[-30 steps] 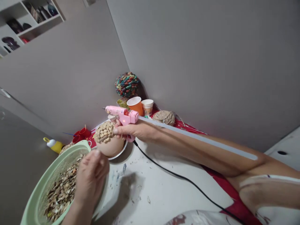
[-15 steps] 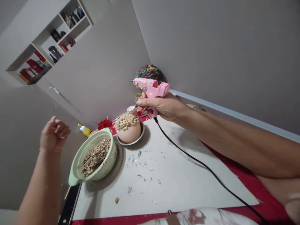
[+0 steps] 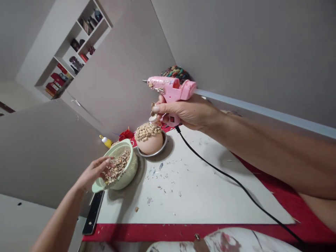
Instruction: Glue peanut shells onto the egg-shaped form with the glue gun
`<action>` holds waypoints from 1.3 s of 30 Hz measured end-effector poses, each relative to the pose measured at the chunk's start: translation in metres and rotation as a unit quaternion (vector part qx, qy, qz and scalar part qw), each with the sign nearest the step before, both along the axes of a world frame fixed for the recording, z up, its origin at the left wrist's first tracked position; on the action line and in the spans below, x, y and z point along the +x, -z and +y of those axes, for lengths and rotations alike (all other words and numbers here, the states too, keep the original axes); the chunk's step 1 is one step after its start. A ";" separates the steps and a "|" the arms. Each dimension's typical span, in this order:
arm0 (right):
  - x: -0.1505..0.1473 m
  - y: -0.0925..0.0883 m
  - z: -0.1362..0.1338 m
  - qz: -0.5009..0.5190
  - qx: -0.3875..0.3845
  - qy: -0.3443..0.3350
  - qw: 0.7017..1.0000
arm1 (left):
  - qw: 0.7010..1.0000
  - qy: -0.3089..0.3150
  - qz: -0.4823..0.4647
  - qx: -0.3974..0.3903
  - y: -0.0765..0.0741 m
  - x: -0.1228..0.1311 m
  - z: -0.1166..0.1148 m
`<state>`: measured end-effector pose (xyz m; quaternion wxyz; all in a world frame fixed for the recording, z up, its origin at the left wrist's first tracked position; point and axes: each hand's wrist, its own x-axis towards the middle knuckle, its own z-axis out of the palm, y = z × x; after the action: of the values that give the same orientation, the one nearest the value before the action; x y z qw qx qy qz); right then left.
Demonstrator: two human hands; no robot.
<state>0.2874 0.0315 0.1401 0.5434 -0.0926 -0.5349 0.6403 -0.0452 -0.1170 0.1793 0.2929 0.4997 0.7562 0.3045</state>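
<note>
My right hand (image 3: 190,110) grips a pink hot glue gun (image 3: 168,87), its nozzle pointing left and a black cord hanging from the handle. Thumb and fingertips of that same hand also pinch a small brown piece (image 3: 153,109) that looks like a nutshell. At the left, my left hand (image 3: 96,171) hovers at the rim of a light green bowl (image 3: 130,175) with its fingers apart and nothing seen in them. Broken nutshells (image 3: 120,164) fill the bowl. Beyond it, a beige ball (image 3: 151,144) rests in a metal dish (image 3: 164,145), its top covered with pale nutshells (image 3: 147,131).
A white board (image 3: 204,189) with scattered shell bits lies on a red cloth (image 3: 147,231). A black phone (image 3: 93,213) sits at its left edge. Behind stand red cups (image 3: 126,134), a yellow bottle (image 3: 106,141) and a multicoloured dome (image 3: 176,72). The cord (image 3: 225,173) crosses the board.
My left hand has come down and right from the air to the green bowl, its curled fingers now apart. My right hand still holds the glue gun; the view has shifted.
</note>
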 end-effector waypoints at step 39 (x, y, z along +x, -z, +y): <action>-0.021 0.027 0.025 -0.104 0.150 -0.090 0.979 | 0.867 0.076 -0.407 0.275 0.082 0.149 0.091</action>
<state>0.2662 0.0561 0.1132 0.4324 -0.0280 -0.6848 0.5859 0.1036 -0.0259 0.0977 0.4477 0.4473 0.4148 0.6538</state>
